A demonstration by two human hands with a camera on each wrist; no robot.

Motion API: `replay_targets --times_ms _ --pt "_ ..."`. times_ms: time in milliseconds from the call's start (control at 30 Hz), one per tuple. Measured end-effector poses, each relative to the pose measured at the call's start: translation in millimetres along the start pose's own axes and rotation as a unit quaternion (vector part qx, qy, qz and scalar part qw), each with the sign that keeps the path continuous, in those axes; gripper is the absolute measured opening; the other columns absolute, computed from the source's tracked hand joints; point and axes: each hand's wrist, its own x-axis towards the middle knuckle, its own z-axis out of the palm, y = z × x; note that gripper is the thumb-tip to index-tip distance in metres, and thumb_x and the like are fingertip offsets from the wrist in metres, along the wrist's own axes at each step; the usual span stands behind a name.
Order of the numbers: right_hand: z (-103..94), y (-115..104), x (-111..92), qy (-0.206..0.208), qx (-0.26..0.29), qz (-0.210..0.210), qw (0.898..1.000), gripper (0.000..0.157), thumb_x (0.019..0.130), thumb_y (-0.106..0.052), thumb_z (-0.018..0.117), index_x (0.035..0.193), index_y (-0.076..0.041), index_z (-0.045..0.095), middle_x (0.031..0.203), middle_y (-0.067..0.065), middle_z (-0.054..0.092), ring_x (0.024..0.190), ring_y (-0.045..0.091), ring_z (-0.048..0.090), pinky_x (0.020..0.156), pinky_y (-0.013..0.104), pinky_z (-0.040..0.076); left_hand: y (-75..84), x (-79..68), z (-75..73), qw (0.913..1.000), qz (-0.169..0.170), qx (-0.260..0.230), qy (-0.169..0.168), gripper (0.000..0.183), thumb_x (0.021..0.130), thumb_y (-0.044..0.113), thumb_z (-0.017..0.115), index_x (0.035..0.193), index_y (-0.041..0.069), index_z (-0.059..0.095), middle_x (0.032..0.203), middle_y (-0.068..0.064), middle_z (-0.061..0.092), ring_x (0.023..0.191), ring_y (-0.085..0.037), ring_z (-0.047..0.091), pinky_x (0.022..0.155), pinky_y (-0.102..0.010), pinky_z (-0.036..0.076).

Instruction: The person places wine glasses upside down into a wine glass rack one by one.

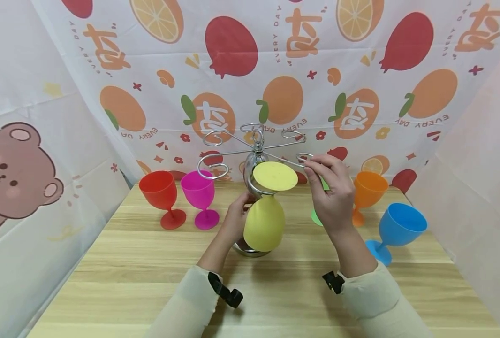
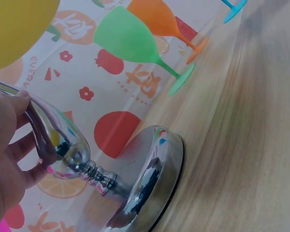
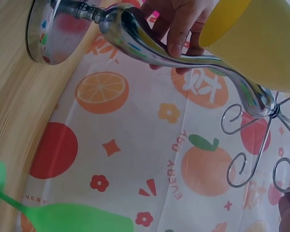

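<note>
A shiny metal goblet rack (image 1: 257, 159) stands upright, with wire arms ending in curled hooks at its top. Upside down on one front hook hangs a yellow goblet (image 1: 264, 225), its flat foot uppermost. My left hand (image 1: 234, 219) grips the rack's curved post (image 2: 58, 137) behind the goblet; part of that hand is hidden in the head view. With thumb and fingertips my right hand (image 1: 334, 192) pinches the right-hand wire arm near its hook. Behind the right hand, a green goblet (image 2: 128, 36) is mostly covered in the head view.
On the wooden table (image 1: 148, 267), a red goblet (image 1: 159, 190) and a magenta goblet (image 1: 198, 190) stand upright at back left. To the right are an orange goblet (image 1: 370, 190) and a blue goblet (image 1: 402, 225). A fruit-printed cloth (image 1: 250, 84) hangs behind the rack.
</note>
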Motion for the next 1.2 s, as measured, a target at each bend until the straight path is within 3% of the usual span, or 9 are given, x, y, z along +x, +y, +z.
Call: replay_targets --times_ms 400,767,967,1200 --pt "-4.5 12 6 -0.018 -0.006 -0.001 1.000 0.016 0.084 0.002 0.073 0.100 0.002 0.075 0.100 0.016 0.069 0.102 0.028 0.063 0.095 0.022 0.049 2.2 0.8 3.5 0.9987 0.036 0.026 0.026 0.024 0.100 0.011 0.056 0.123 0.012 0.060 0.116 -0.010 0.067 0.113 -0.029 0.063 0.092 -0.044 0.055" --pt "-10.5 27 16 -0.070 -0.034 0.031 0.996 0.016 0.087 -0.004 0.072 0.102 0.001 0.075 0.103 0.014 0.071 0.105 0.025 0.066 0.093 0.020 0.050 0.5 1.4 5.9 0.9975 0.049 0.025 0.043 0.021 0.098 0.012 0.060 0.119 0.012 0.062 0.106 -0.009 0.068 0.107 -0.026 0.064 0.085 -0.042 0.055" --pt "-12.7 38 20 -0.095 -0.032 0.082 0.992 0.018 0.090 -0.012 0.070 0.106 -0.004 0.076 0.110 0.009 0.072 0.109 0.022 0.066 0.086 0.011 0.049 -0.7 2.3 7.1 0.9969 0.060 0.016 0.048 0.021 0.096 0.009 0.062 0.117 0.007 0.063 0.106 -0.011 0.068 0.104 -0.026 0.064 0.079 -0.039 0.055" --pt "-13.0 53 30 -0.119 0.007 0.163 0.980 0.021 0.093 -0.016 0.068 0.110 -0.008 0.076 0.116 0.004 0.072 0.112 0.015 0.065 0.089 0.012 0.050 -0.7 1.5 10.6 0.9964 0.060 0.027 0.054 0.020 0.095 0.009 0.062 0.116 0.007 0.064 0.105 -0.011 0.068 0.100 -0.025 0.064 0.076 -0.033 0.054"
